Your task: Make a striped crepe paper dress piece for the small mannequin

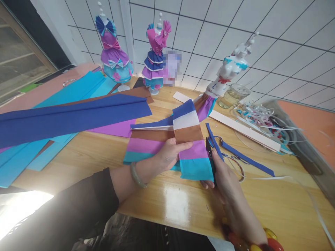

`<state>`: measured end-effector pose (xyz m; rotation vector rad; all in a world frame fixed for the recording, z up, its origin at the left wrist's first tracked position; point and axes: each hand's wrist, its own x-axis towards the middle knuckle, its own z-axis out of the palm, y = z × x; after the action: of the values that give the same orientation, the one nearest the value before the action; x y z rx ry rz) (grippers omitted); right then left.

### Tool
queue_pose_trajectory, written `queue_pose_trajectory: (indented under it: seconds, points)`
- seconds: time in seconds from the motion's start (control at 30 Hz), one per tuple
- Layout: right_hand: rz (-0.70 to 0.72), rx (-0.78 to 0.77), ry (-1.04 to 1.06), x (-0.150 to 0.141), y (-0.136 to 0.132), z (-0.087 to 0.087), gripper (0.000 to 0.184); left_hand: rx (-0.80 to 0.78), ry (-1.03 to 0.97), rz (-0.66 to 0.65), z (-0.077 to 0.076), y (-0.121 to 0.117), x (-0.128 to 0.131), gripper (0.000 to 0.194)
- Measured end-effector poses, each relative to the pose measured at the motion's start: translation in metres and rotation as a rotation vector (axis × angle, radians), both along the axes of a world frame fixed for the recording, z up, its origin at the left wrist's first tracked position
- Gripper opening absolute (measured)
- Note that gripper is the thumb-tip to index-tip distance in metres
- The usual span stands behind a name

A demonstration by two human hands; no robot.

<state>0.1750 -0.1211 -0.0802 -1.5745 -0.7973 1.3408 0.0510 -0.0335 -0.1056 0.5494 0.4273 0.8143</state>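
A: Striped sheet (190, 134)?
B: Held over the counter (149, 202), near its front edge. Left hand (171, 154) grip pinched on it; right hand (223, 172) closed round black tool (209, 148).
A: Handling?
B: Probably light, limp, easily creased. Pinch mid-stripes, gently.

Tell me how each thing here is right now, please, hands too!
Left hand, closed on the striped sheet
Right hand, closed around the scissors
Striped sheet, two layers overlapping
Scissors, open or shut I can't tell
Blue-bow mannequin, upright, dressed
Pink-fan mannequin, upright, dressed
White mannequin, partly dressed
Glass jar, seems to hold liquid
Ribbon pile, tangled
Dark blue sheet, creased lengthwise
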Motion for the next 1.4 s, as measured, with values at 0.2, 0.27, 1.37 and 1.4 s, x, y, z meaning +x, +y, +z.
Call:
queue_pose_trajectory:
  seconds: [0.2, 0.27, 1.37, 1.4]
  points:
    - [-0.056, -0.084, 0.064, -0.003, 0.002, 0.005, 0.062, -0.022, 0.012, 0.004, 0.000, 0.000, 0.000, 0.041]
    - [-0.044, -0.077, 0.028, -0.003, 0.002, 0.007, 0.064, -0.007, 0.003, 0.001, -0.002, 0.001, 0.001, 0.041]
    - [-0.064, -0.052, -0.251, -0.007, 0.003, 0.011, 0.067, -0.021, 0.011, 0.009, 0.006, 0.001, -0.001, 0.039]
    - [-0.058, -0.059, -0.250, -0.008, 0.003, 0.012, 0.066, -0.022, 0.013, 0.010, 0.006, 0.001, -0.001, 0.039]
